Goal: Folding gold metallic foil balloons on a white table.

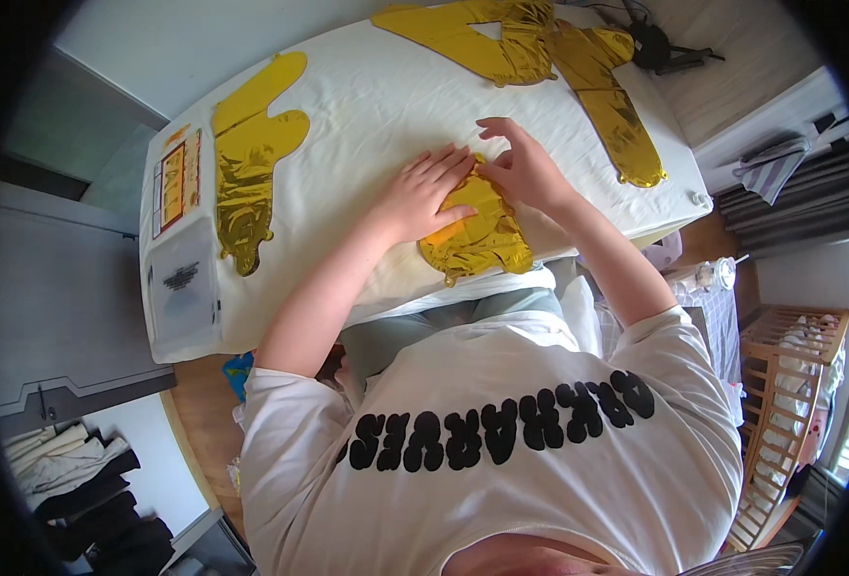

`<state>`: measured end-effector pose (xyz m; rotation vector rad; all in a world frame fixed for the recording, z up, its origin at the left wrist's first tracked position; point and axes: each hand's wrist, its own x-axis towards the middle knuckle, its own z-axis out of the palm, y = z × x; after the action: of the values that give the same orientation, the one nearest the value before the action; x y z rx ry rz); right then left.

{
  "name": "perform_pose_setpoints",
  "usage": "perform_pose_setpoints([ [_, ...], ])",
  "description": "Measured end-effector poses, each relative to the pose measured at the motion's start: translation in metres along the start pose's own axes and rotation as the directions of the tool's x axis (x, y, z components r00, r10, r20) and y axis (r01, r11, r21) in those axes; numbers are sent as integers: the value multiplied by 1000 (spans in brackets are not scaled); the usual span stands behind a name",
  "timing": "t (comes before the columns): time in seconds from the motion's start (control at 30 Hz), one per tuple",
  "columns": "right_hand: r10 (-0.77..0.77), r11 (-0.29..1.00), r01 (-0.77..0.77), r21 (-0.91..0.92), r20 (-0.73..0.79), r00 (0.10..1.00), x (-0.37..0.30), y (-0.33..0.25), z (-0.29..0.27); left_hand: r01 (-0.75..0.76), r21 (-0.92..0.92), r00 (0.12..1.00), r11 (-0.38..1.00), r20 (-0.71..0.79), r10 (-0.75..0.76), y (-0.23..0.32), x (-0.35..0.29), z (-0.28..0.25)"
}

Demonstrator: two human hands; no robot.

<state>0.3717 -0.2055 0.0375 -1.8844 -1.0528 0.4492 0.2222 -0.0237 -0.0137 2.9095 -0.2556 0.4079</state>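
Head view: a flat gold foil balloon [482, 235] lies at the near edge of the white-covered table [348, 125], directly under the hands. Its long axis runs roughly near to far, with the broader, crinkled end toward the person and the narrower end at the fingertips. The left hand [426, 197] covers more of it: it lies open and flat along the foil's left side, fingers pointing far and right, thumb resting across the foil. The right hand [532, 175] is at the far right corner, partly curled, index finger raised and bent; whether its thumb and other fingers pinch the foil cannot be told.

To the left, well apart from both hands, a second gold balloon [242, 158] is spread flat, also lengthwise near to far. Beyond it, by the table's left edge, lie a translucent pouch [186, 302] with a dark patch and, just farther, a flat printed packet [177, 187] in red and yellow; neither one's contents can be made out.

At the far side, toward the right, are a large gold balloon [487, 43] and a long gold strip-like one [617, 110], which meet at their far ends. Off the table to the right, a slatted wooden crib [765, 422] holds pale, rumpled cloth [797, 384].
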Motion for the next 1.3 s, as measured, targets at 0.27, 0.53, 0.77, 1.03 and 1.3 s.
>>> perform_pose_setpoints([
  [0.27, -463, 828, 526, -195, 292, 837, -15, 18, -29, -3, 9, 999, 1000, 34, 3, 0, 0, -4],
  [0.53, -711, 458, 797, -393, 375, 594, -2, 27, -35, -15, -3, 1000, 1000, 5, 15, 0, 0, -5],
  [0.77, -642, 524, 791, -316, 465, 610, 4, 23, -35, -7, -22, 998, 1000, 69, 8, 2, 1, -9],
  [1.03, -669, 428, 838, -338, 505, 545, 7, 10, -37, 21, -35, 995, 999, 97, -18, 0, 2, -10],
  [1.3, -603, 373, 844, -386, 590, 536, 4, 5, -39, 15, -107, 995, 994, 99, -4, -7, 0, -6],
])
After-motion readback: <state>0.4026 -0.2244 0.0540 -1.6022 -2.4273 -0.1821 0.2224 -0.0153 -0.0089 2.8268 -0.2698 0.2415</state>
